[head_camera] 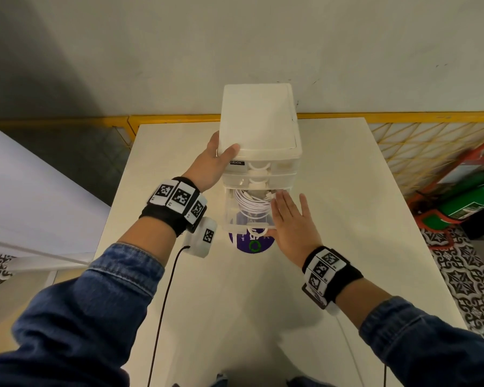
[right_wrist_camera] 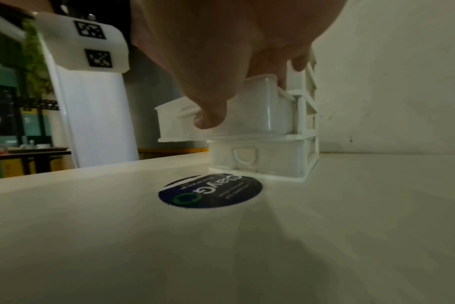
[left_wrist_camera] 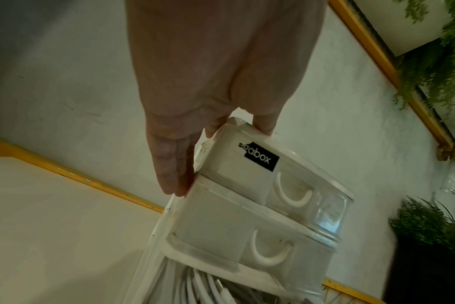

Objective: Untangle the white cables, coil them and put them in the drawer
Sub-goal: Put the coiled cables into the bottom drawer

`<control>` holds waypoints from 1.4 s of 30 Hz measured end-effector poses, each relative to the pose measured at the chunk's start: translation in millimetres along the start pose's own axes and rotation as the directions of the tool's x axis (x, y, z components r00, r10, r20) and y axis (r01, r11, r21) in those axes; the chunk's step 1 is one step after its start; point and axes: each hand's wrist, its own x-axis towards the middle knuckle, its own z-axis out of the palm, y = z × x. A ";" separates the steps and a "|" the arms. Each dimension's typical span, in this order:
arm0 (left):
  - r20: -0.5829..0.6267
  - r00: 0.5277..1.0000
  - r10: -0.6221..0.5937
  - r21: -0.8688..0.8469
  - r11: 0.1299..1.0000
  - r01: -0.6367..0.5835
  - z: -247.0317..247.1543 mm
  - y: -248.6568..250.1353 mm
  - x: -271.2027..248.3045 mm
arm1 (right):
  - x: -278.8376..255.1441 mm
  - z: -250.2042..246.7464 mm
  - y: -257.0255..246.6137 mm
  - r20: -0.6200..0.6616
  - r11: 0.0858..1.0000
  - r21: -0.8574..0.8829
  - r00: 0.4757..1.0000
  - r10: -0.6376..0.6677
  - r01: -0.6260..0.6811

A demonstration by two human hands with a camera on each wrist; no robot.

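A white plastic drawer unit [head_camera: 259, 121] stands at the back middle of the white table [head_camera: 235, 303]. Its third drawer [head_camera: 229, 219] is pulled out toward me, and coiled white cables [head_camera: 252, 203] lie inside it. My left hand [head_camera: 221, 148] steadies the unit's top left corner, thumb on the lid and straight fingers [left_wrist_camera: 169, 176] flat along the left wall. My right hand [head_camera: 289, 210] lies flat with spread fingers over the drawer's right side. Its thumb [right_wrist_camera: 210, 119] presses the clear drawer front [right_wrist_camera: 260, 115]. The cables [left_wrist_camera: 203, 288] show at the bottom of the left wrist view.
A round purple sticker [head_camera: 250, 244] lies on the table under the open drawer. A yellow rail [head_camera: 179, 118] runs behind the table by the wall. A green cylinder [head_camera: 470, 199] in a red frame lies on the floor at the right. Black leads hang from both wrists.
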 end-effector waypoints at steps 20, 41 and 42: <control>0.036 0.999 -0.015 0.064 0.998 0.012 -3.4 4.9 -2.2 | 38.2 -25.9 15.7 0.113 0.999 -0.002 0.992 0.051 -0.052; 0.029 0.999 -0.022 0.039 0.999 0.020 -2.2 -5.3 -1.2 | 51.7 6.6 27.3 0.252 0.238 0.893 0.863 0.438 -0.382; 0.023 1.000 -0.017 0.043 0.999 0.016 -1.9 -5.7 -1.0 | 52.4 7.2 27.2 0.239 0.215 0.911 0.875 0.421 -0.352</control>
